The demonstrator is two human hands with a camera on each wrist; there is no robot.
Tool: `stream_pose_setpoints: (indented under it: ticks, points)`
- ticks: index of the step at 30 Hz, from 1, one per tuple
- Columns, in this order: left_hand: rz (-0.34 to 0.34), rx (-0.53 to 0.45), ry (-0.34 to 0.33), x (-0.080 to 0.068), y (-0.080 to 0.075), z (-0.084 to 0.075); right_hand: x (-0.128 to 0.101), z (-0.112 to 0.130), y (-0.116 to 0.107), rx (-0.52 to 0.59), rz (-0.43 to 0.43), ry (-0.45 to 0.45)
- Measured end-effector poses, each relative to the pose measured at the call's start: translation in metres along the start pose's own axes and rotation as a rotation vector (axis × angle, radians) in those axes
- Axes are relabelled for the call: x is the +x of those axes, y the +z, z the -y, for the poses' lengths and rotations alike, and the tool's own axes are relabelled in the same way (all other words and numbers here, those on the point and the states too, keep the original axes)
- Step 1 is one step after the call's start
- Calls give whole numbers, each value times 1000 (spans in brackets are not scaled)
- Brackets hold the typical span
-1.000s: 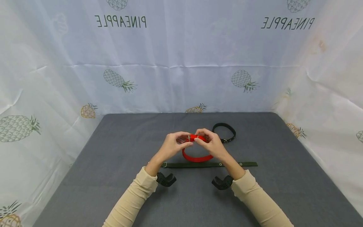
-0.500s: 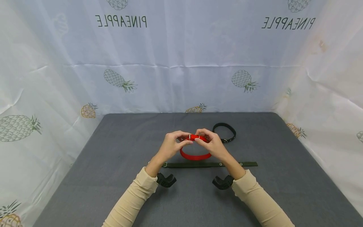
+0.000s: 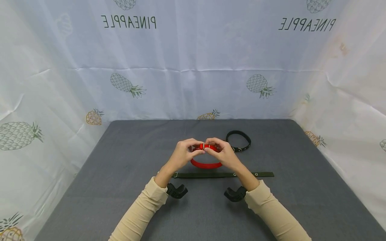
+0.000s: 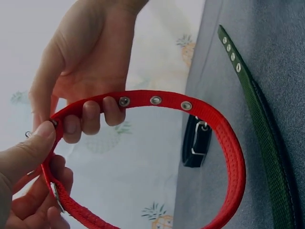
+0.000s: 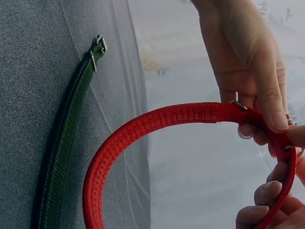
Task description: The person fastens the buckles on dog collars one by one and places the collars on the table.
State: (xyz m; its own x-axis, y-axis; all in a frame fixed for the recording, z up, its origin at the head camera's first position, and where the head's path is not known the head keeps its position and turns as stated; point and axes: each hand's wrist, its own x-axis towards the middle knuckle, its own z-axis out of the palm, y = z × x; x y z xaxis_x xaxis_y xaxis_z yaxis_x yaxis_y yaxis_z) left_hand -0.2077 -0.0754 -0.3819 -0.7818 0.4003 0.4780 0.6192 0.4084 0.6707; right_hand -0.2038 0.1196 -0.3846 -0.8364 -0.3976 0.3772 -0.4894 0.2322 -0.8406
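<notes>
1. Here's one red collar (image 3: pixel 206 165), up in the air over the middle of one grey worktop (image 3: pixel 135 144).
2. The left hand (image 3: pixel 186 152) has it pinched between thumb and fingers, and the right hand (image 3: pixel 224 153) is doing just the same, right alongside, with at least two metal fittings (image 3: pixel 203 146) between them.
3. Look at that loop, curving round towards the person! Three metal-rimmed holes (image 4: pixel 156 100) show plainly along it.
4. Just beyond the right hand lies one black collar (image 3: pixel 249 139), curled in a ring on the worktop.
5. Nearer the person, one green strap (image 3: pixel 205 175) lies stretched out straight: four holes (image 4: pixel 232 56) at one end, one buckle (image 5: pixel 101 44) at the other.
6. Two cream sleeves (image 3: pixel 141 207), two black wrist devices (image 3: pixel 177 191), one per arm.
7. Behind, one pale curtain (image 3: pixel 193 43), with PINEAPPLE printed twice, backwards!
</notes>
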Motion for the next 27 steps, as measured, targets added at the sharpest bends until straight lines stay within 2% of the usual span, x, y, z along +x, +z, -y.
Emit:
stream_pose_setpoints:
  ticks: [4,8,15,21,27]
  points:
    - [35,-28,-27,-1,-1,0,0,0,-1,-13,-3,3]
    - [71,-105,-62,-4,-3,0,0,0,-2,-23,-22,7]
    - [73,-202,-99,-5,-4,1,1,-1,-3,-3,-32,15]
    - [72,-178,-85,-5,-5,2,1,-1,-4,9,-22,28]
    - [46,-112,-38,-4,-4,2,1,0,-3,27,5,46]
